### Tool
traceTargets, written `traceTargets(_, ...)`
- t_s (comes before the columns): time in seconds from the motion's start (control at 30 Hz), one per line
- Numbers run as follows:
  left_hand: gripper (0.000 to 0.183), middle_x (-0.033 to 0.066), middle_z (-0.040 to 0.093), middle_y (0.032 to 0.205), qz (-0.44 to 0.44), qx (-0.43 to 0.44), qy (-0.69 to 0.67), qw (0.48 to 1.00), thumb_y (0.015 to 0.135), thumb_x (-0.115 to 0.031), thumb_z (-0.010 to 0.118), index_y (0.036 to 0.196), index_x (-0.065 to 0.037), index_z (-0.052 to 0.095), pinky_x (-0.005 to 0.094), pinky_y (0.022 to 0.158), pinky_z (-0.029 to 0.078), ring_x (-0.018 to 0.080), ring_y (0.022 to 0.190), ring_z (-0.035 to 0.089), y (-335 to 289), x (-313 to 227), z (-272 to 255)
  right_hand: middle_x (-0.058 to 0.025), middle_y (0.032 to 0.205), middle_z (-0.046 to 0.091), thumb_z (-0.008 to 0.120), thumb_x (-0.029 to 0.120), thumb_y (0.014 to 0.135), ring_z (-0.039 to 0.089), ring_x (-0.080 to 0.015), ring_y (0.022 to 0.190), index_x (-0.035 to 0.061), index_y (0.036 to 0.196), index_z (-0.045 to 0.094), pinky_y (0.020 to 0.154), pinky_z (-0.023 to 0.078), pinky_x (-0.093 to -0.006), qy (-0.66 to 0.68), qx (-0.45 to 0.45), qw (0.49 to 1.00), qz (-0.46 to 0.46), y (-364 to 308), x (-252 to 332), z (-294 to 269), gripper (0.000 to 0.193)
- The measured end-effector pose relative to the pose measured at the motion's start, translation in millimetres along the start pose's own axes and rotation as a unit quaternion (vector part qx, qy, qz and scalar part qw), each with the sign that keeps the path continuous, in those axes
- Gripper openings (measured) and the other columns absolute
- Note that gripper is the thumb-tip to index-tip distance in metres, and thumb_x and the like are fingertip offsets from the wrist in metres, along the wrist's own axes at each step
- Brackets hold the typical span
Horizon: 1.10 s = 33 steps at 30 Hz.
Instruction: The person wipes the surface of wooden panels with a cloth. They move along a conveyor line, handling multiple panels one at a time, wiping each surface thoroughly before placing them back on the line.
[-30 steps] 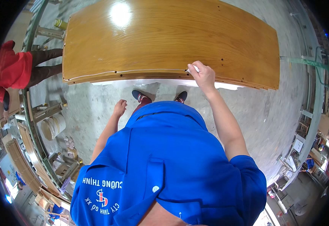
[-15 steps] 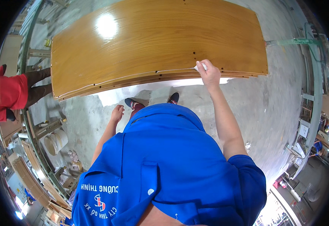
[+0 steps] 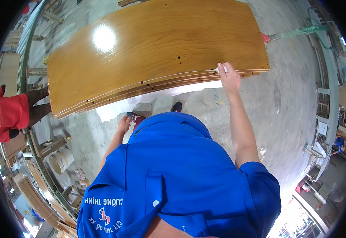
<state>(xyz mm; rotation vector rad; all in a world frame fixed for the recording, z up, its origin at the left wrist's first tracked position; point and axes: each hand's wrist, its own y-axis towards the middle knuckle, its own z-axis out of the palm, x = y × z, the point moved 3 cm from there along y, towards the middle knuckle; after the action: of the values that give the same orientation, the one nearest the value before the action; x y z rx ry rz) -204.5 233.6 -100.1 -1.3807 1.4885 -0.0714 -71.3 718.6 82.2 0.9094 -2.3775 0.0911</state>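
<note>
A glossy yellow-brown wooden panel (image 3: 149,43) with several dark holes lies flat on top of a stack of similar panels. My right hand (image 3: 230,79) is over its near edge toward the right end, closed around a small white squeeze bottle (image 3: 223,70). Most of the bottle is hidden in the fingers; its tip points left onto the panel. From that tip a thin white line (image 3: 113,92) runs left along the near edge, like a bead of glue. Down by my left thigh hangs my left hand (image 3: 124,124), fingers loosely bent, with nothing visible in it.
White sheeting (image 3: 121,105) shows under the stack's near side, by my shoes. At the far left stands a person in a red shirt (image 3: 8,117), beside a green metal rail (image 3: 27,59). A white bucket (image 3: 62,160) sits at left. A green metal frame (image 3: 323,95) borders the right side.
My right hand has slid right along the panel's near edge with the squeeze bottle, and the white line now reaches farther right. The whole view has shifted, so the stack appears farther left.
</note>
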Motion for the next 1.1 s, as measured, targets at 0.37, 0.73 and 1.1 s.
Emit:
traceTargets(0.37, 0.034, 0.0134, 0.064, 0.087, -0.031, 0.005, 0.031, 0.999, 0.088, -0.026, 0.042, 0.104, 0.001, 0.055, 0.0297, 0.062, 0.049, 0.0197, 0.069, 0.061, -15, -15, 5, -0.0129, 0.068, 0.062, 0.052, 0.046, 0.082, 0.060, -0.0322, 0.066, 0.0125, 0.081, 0.060, 0.059, 0.045, -0.0410, 0.008, -0.020, 1.000, -0.006, 9, -20, -4, 0.035)
traceTargets(0.73, 0.032, 0.0132, 0.063, 0.085, 0.009, -0.004, 0.031, 0.999, 0.087, -0.025, 0.043, 0.103, 0.001, 0.055, 0.0294, 0.060, 0.049, 0.0191, 0.069, 0.060, -20, -33, 16, -0.0145, 0.072, 0.063, 0.053, 0.044, 0.082, 0.061, -0.0347, 0.070, 0.0136, 0.085, 0.061, 0.064, 0.047, -0.0436, -0.029, -0.133, 0.990, 0.046, 39, -90, -52, 0.031)
traceTargets(1.1, 0.032, 0.0138, 0.063, 0.089, 0.025, 0.005, 0.073, 0.997, 0.088, -0.024, 0.045, 0.103, 0.001, 0.055, 0.0291, 0.062, 0.050, 0.0202, 0.078, 0.061, -27, -54, 18, -0.0135, 0.087, 0.065, 0.047, 0.053, 0.081, 0.061, -0.0341, 0.084, 0.0178, 0.100, 0.062, 0.072, 0.047, -0.0436, -0.117, -0.167, 0.959, 0.196, 70, -158, -107, 0.042)
